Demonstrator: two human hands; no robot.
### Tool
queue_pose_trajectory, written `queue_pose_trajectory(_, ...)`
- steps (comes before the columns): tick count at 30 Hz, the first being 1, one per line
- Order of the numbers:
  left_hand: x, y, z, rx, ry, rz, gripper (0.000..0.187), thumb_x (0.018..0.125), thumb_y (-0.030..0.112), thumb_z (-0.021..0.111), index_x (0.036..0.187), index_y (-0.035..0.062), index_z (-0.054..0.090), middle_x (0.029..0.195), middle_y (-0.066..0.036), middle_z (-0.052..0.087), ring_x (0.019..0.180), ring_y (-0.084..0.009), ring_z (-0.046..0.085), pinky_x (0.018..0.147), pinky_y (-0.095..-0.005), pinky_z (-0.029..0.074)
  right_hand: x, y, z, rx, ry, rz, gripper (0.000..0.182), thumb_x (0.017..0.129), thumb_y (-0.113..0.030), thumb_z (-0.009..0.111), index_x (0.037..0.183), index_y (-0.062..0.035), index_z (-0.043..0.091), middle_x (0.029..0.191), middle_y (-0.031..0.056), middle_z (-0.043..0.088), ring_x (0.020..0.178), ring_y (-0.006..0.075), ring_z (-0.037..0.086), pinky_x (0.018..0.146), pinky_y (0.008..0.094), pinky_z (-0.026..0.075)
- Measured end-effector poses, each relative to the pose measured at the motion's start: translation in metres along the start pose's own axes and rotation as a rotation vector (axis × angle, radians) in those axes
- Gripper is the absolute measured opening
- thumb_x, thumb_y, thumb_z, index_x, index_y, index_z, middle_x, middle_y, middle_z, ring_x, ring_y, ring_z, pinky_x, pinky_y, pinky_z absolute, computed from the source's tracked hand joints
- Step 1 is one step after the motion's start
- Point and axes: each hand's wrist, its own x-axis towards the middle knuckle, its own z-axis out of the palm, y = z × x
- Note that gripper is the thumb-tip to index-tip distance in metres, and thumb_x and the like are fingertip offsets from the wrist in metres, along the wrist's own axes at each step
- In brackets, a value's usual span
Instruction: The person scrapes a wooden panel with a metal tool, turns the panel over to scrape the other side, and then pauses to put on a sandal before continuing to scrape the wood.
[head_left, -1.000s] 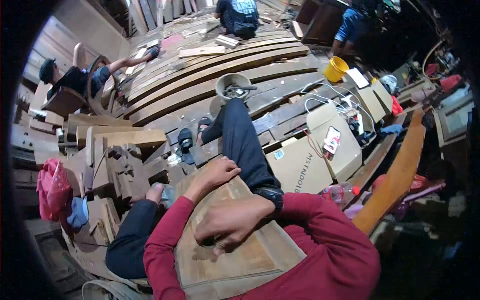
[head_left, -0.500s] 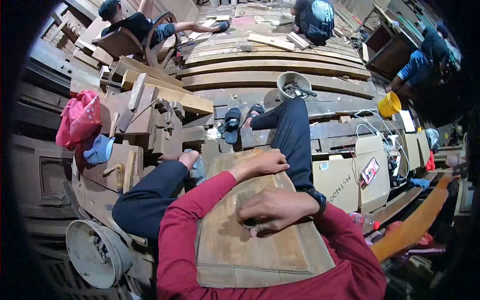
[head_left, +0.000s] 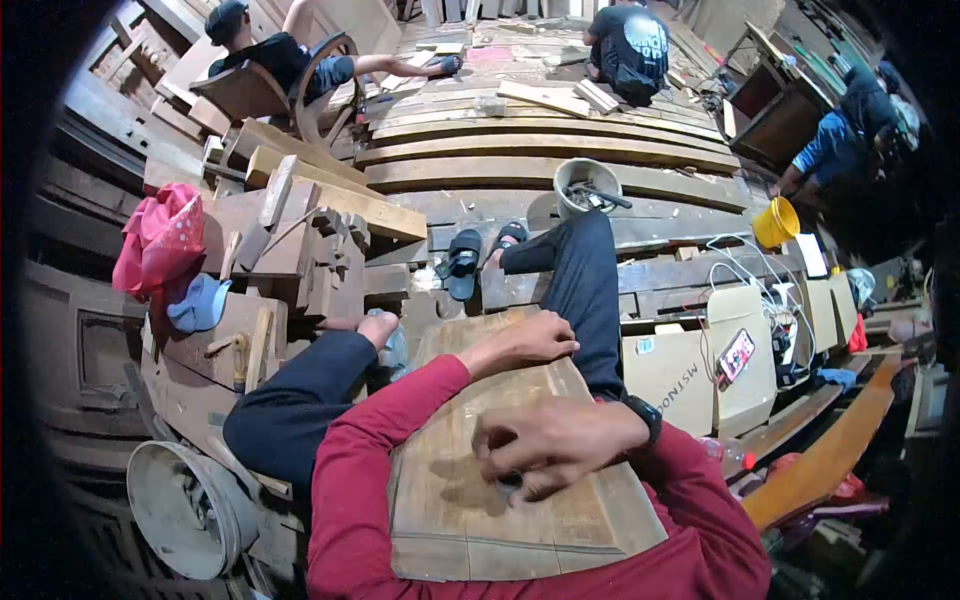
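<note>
The right hand's (head_left: 560, 438) fingers clamp a small dark object (head_left: 511, 480); light, level pressure should suit the brown wooden panel (head_left: 475, 520); the left hand (head_left: 538, 338) lies curled closed.

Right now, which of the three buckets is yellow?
The rightmost bucket, beyond the cardboard; the middle bucket and the lower-left bucket are greyish instead.

Dark capitals on the cardboard (head_left: 655, 378) read "MSTNOO", slanting down to the left, the end unclear; pale print on a person's shirt (head_left: 646, 42), the small label (head_left: 644, 345) and the phone (head_left: 736, 356) is illegible
</note>
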Motion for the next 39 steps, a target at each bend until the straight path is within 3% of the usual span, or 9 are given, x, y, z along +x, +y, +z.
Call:
queue_pose_trajectory(6, 0.008, -0.005, -0.044, -0.777, -0.161, 0.010, 0.032, 0.099, 0.028, 0.066, 0.107, -0.0015, 0.075, 0.102, -0.008, 0.076, 0.099, -0.0187, 0.069, 0.095, -0.0340, 0.052, -0.023, 0.031, -0.024, -0.401, 0.420, 0.162, 0.045, 0.078, -0.012, 0.082, 0.120, -0.0061, 0.067, 0.110, 0.0143, 0.066, 0.111, 0.0355, 0.062, 0.096, 0.0453, 0.048)
queue_pose_trajectory(8, -0.026, 0.023, -0.083, -1.168, -0.177, -0.036, 0.030, 0.093, 0.017, 0.067, 0.116, -0.0016, 0.072, 0.121, -0.009, 0.067, 0.108, -0.0196, 0.065, 0.101, -0.0352, 0.049, -0.023, 0.027, -0.037, -0.480, 0.638, 0.174, 0.036, 0.074, -0.007, 0.087, 0.108, -0.0071, 0.076, 0.100, 0.0085, 0.073, 0.104, 0.0257, 0.066, 0.084, 0.0379, 0.054)
queue_pose_trajectory(12, -0.029, -0.006, -0.087, -1.303, -0.255, 0.058, 0.023, 0.085, 0.011, 0.074, 0.104, -0.0022, 0.074, 0.102, -0.006, 0.070, 0.105, -0.0140, 0.064, 0.093, -0.0287, 0.048, -0.050, 0.047, -0.044, -0.501, 0.760, 0.376, 0.038, 0.070, -0.009, 0.089, 0.106, -0.0071, 0.077, 0.096, 0.0074, 0.072, 0.095, 0.0252, 0.063, 0.082, 0.0365, 0.053)
queue_pose_trajectory(19, -0.023, 0.063, -0.114, -0.694, -0.293, 0.041, 0.022, 0.084, 0.014, 0.083, 0.097, -0.0012, 0.073, 0.091, -0.002, 0.073, 0.086, -0.0089, 0.062, 0.077, -0.0268, 0.048, -0.110, 0.052, -0.062, -0.387, 0.944, 0.510, 0.029, 0.087, -0.013, 0.077, 0.115, -0.0076, 0.074, 0.110, 0.0113, 0.074, 0.104, 0.0280, 0.069, 0.089, 0.0361, 0.054)
queue_pose_trajectory(23, -0.027, 0.069, -0.121, -0.608, -0.524, 0.024, 0.024, 0.081, 0.000, 0.079, 0.104, -0.0030, 0.073, 0.096, -0.006, 0.076, 0.090, -0.0132, 0.069, 0.081, -0.0291, 0.055, -0.253, 0.087, -0.087, -0.578, 1.621, 0.811, 0.026, 0.098, -0.017, 0.069, 0.119, -0.0010, 0.071, 0.110, 0.0126, 0.075, 0.098, 0.0208, 0.070, 0.089, 0.0335, 0.054)
queue_pose_trajectory(27, -0.023, 0.068, -0.109, -0.545, -0.733, 0.143, 0.027, 0.076, -0.011, 0.073, 0.103, -0.0057, 0.070, 0.093, -0.008, 0.076, 0.086, -0.0152, 0.070, 0.075, -0.0308, 0.057, -0.455, 0.138, -0.052, -1.116, 1.801, 1.519, 0.051, 0.087, -0.032, 0.076, 0.125, -0.0013, 0.066, 0.116, 0.0223, 0.071, 0.109, 0.0375, 0.067, 0.098, 0.0465, 0.052)
queue_pose_trajectory(30, -0.025, 0.083, -0.105, -0.391, -0.818, 0.259, 0.031, 0.074, -0.001, 0.083, 0.103, -0.0019, 0.072, 0.085, -0.006, 0.073, 0.080, -0.0135, 0.065, 0.070, -0.0336, 0.050, -0.496, 0.142, -0.008, -0.788, 1.897, 2.146, 0.093, 0.075, -0.061, 0.081, 0.143, -0.0044, 0.052, 0.141, 0.0328, 0.049, 0.127, 0.0552, 0.051, 0.103, 0.0627, 0.044)
queue_pose_trajectory(33, -0.023, 0.103, -0.108, -0.298, -0.976, 0.194, 0.034, 0.076, -0.002, 0.083, 0.108, -0.0033, 0.071, 0.102, -0.011, 0.074, 0.102, -0.0219, 0.069, 0.092, -0.0357, 0.053, -0.507, 0.152, 0.025, -0.404, 1.887, 2.223, 0.107, 0.071, -0.069, 0.082, 0.145, -0.0008, 0.047, 0.145, 0.0352, 0.041, 0.129, 0.0552, 0.047, 0.105, 0.0670, 0.039)
queue_pose_trajectory(39, -0.023, 0.112, -0.113, -0.092, -0.924, 0.170, 0.035, 0.074, -0.001, 0.084, 0.106, -0.0040, 0.069, 0.098, -0.010, 0.073, 0.096, -0.0214, 0.068, 0.085, -0.0364, 0.052, -0.512, 0.191, 0.042, -0.342, 1.944, 2.097, 0.109, 0.067, -0.078, 0.078, 0.135, 0.0039, 0.059, 0.131, 0.0380, 0.054, 0.129, 0.0504, 0.046, 0.107, 0.0622, 0.038)
